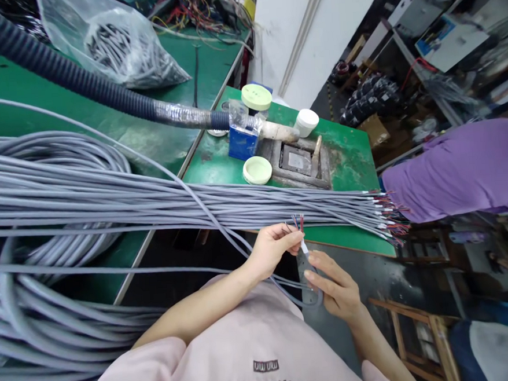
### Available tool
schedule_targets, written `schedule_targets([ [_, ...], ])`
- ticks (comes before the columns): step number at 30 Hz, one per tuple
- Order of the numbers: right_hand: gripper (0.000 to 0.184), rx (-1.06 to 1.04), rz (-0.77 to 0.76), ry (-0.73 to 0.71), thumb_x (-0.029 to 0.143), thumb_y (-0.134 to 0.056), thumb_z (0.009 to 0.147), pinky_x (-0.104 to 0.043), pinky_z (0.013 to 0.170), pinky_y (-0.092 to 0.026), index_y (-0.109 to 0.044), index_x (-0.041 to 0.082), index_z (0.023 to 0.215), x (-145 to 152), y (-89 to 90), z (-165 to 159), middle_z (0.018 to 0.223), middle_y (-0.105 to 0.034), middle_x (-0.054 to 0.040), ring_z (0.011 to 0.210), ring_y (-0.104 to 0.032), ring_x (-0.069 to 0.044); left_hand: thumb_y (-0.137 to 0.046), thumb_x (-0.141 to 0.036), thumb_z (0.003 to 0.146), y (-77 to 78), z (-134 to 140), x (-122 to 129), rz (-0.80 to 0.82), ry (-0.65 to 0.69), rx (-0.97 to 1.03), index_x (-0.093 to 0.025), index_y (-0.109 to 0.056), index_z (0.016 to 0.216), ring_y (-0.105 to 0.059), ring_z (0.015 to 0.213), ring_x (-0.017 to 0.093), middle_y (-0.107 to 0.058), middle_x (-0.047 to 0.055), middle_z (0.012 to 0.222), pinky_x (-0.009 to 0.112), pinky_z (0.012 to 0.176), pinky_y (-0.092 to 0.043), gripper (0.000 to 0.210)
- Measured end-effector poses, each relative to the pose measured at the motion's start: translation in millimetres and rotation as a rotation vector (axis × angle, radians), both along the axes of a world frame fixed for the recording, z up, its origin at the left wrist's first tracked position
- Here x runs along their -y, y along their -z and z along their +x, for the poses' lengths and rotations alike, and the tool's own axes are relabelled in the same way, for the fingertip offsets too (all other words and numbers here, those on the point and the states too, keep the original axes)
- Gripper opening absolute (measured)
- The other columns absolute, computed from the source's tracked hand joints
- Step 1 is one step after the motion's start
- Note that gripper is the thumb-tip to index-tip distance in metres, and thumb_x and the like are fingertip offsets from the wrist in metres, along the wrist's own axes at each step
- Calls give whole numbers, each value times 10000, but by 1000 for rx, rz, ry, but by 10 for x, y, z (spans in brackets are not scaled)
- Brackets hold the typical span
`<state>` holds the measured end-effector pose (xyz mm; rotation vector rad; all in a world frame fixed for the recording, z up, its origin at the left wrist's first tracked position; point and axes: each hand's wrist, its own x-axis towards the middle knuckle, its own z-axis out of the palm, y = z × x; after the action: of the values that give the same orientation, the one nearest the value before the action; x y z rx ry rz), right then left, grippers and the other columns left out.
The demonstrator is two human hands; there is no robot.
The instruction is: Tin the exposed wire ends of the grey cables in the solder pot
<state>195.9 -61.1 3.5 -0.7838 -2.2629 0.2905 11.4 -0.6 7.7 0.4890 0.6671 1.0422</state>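
Note:
My left hand (272, 248) pinches the stripped end of a grey cable, where thin coloured wires (300, 221) stick up past the fingertips. A short white sleeve (304, 247) sits just below these wires. Lower down, my right hand (336, 286) is closed on the same grey cable (316, 300), which loops beneath it. Close beyond my hands, a long bundle of grey cables (255, 205) lies across the green table. At the bundle's right end, the cables have white sleeves and bared red and dark wires (392, 213).
Coiled grey cables (58, 320) fill the left side. A dark corrugated hose (112, 93) runs to a blue box (242, 142) beside a metal pot (297, 159). Round lids (257, 170) and a white tub (306, 122) stand nearby. A person in purple (457, 170) is at right.

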Motion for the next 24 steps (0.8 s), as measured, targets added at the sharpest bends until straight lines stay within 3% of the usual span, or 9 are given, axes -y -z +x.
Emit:
schedule_targets([
  [19,552,-41,-47,24,11,-508,800,-508,951,-509,-540,248,1298,34,13,-28,1234,-625,-123,1192,-563,-275,-785,-388,618,5,14,17,18,-10,-32,-120,-619,599,-505,465,63,-586,-12,516,202,497,-423,316],
  [22,527,-52,-51,91,11,-457,812,-469,893,-538,-560,247,1273,30,-39,-39,1200,-643,-124,1138,-600,-261,-787,-392,617,28,28,20,11,10,-36,-121,-624,609,-509,465,64,-591,-12,519,205,499,-427,316],
  [24,459,-82,-100,212,38,-470,826,-392,813,-560,-589,232,1225,11,-96,-64,1094,-685,-114,1007,-658,-227,-785,-389,624,42,45,29,23,49,-37,-119,-628,610,-518,470,65,-602,-7,530,206,503,-430,313],
])
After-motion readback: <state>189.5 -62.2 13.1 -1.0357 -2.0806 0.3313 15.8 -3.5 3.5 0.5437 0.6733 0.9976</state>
